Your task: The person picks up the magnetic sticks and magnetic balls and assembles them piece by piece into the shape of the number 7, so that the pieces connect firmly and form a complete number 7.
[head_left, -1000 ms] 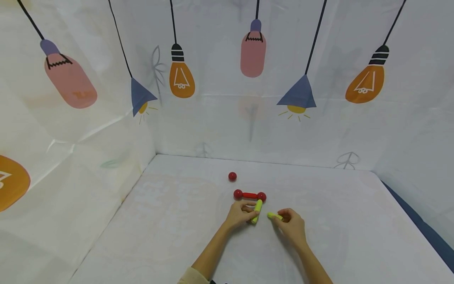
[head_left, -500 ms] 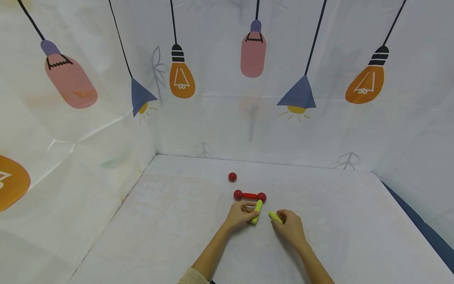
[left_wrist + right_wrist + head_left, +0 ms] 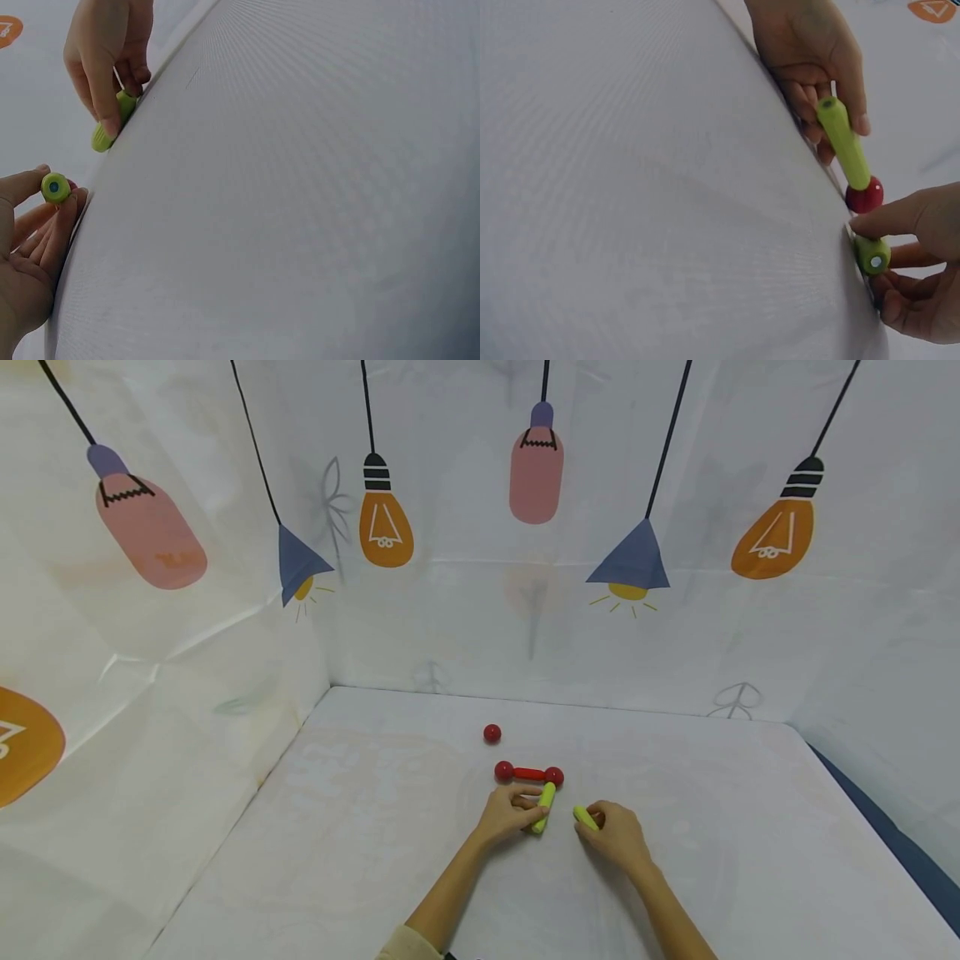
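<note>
In the head view my left hand [image 3: 504, 814] holds a yellow-green building rod [image 3: 545, 806] between thumb and fingers. The rod's far end meets a red ball [image 3: 553, 776], as the right wrist view also shows. A short red rod [image 3: 528, 773] links that ball to another red ball [image 3: 504, 771]. To the right, my right hand [image 3: 618, 837] pinches a second yellow-green rod [image 3: 585, 817], tilted and apart from the first; fingers cover its near end. A small round inset shows in this second rod's end [image 3: 875, 261] in the right wrist view.
A loose red ball [image 3: 492, 733] lies farther back on the white table [image 3: 390, 793]. White sheets printed with lamps [image 3: 450, 635] rise behind and at the left. Dark blue material [image 3: 892, 827] shows past the table's right edge.
The rod in my right hand has turned to a steeper slant and shifted slightly right. My left hand, its rod and the red pieces stay in place.
</note>
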### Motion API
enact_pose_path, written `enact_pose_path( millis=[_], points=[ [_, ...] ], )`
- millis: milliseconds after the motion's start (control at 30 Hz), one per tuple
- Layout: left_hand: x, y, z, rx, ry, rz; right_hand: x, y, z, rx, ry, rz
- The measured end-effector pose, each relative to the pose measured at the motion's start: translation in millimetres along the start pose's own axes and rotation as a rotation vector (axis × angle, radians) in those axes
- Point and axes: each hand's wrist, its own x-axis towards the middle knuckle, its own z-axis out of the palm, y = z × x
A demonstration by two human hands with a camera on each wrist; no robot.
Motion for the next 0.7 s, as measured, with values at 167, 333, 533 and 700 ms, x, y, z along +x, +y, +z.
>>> enact_pose_path(
  millis=[167, 333, 533, 700],
  points=[
    [-0.4, 0.1, 0.2, 0.008, 0.0, 0.002, 0.6, 2.1, -4.5, 0.054, -0.017, 0.052],
    [-2.1, 2.3, -0.6, 0.013, -0.015, -0.008, 1.2, 4.4, -7.0, 0.302, -0.061, 0.184],
    [-1.2, 1.8, -1.2, -0.003, -0.023, -0.008, 1.4, 7.5, -4.8, 0.499, -0.065, 0.295],
    [-0.6, 0.9, -1.0, 0.003, -0.018, -0.011, -0.4, 5.1, 0.7, 0.511, -0.028, 0.277]
  ],
)
